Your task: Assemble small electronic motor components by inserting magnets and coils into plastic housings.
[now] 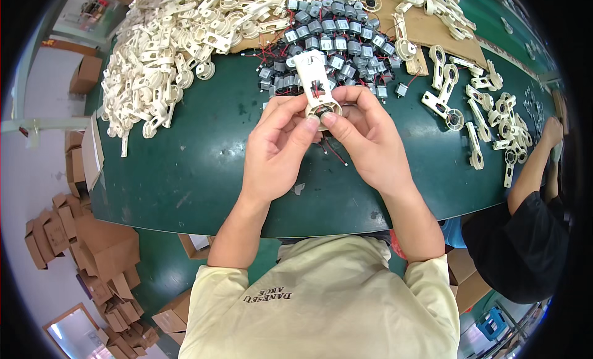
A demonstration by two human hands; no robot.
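Both my hands hold one cream plastic housing (312, 78), a long handle-like part with a round ring at its near end. My left hand (277, 143) grips the ring's left side, thumb on the rim. From the right, my right hand (367, 136) closes on the same ring, its thumb pressing close to the other. Something dark, partly covered by the thumbs, sits inside the ring. A thin red and black wire (335, 152) hangs below it. Just beyond lies a heap of small grey motors (340, 44) with red wires.
A big pile of cream housings (154, 68) covers the table's left and far side. More housings (503, 127), some with dark centres, lie at the right. A co-worker's arm (534, 161) reaches in at the far right. Cardboard boxes (108, 248) stand on the floor at left.
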